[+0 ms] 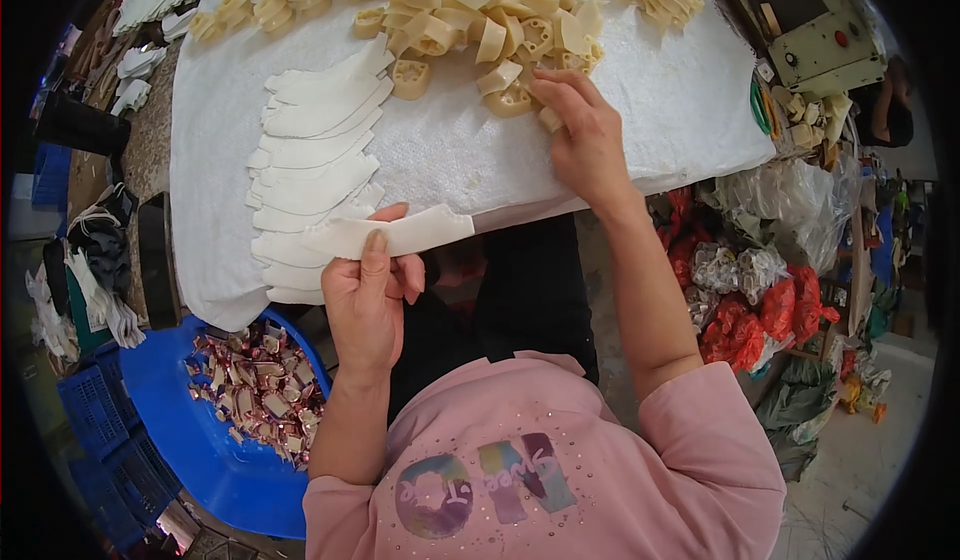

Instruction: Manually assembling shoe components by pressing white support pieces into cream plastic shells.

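Note:
My left hand (pixel 372 295) pinches a curved white strip (pixel 420 231) between thumb and fingers, above the near edge of the table. Beside it lies a long overlapping row of similar white strips (pixel 315 150). My right hand (pixel 583 132) reaches to the near edge of a heap of beige, hollow, heel-shaped blocks (pixel 480 25). Its fingers stretch over the blocks, and the thumb is mostly hidden. One small beige block (pixel 550 119) shows at the underside of that hand, partly covered; whether it is gripped is unclear.
White padded sheeting covers the table (pixel 450 150). A blue tub (pixel 230 470) of shiny reddish pieces stands at the lower left. Red and clear plastic bags (pixel 770 305) lie at the right. A pale green machine box (pixel 830 55) stands at the far right, blue crates (pixel 100 410) at the left.

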The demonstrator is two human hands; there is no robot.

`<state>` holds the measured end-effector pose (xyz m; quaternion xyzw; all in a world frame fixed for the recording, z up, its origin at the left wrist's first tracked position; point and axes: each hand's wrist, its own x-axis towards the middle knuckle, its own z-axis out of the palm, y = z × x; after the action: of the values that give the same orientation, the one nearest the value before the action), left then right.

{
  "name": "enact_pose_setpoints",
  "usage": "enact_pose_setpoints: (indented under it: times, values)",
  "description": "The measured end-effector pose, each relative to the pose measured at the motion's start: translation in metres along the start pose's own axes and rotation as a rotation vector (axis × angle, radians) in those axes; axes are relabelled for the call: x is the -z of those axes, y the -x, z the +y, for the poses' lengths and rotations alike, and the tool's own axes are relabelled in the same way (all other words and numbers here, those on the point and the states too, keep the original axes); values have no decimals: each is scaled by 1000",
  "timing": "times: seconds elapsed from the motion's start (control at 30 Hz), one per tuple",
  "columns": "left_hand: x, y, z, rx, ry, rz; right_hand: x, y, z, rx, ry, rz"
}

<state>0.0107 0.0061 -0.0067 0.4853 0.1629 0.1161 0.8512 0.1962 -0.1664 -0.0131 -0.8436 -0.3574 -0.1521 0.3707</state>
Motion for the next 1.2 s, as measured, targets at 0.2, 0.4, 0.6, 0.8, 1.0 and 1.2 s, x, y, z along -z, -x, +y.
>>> enact_pose_setpoints:
  times: [0.2,0.4,0.6,0.8,1.0,1.2]
  values:
    - [-8,2,2,52,95,122,32,8,-28,-218,278,-277]
    - [-9,2,5,68,209,55,16,28,-5,-22,69,-84]
    - [-5,5,-2,78,178,26,17,38,0,-85,85,-1]
    - [-6,11,-8,-45,100,93,22,43,-87,-50,-902,-77]
    - [-24,21,4,-93,222,0,-25,48,-106,203,-684,106]
    - [-20,27,8,-47,272,-1,-30,48,-105,336,-616,146]
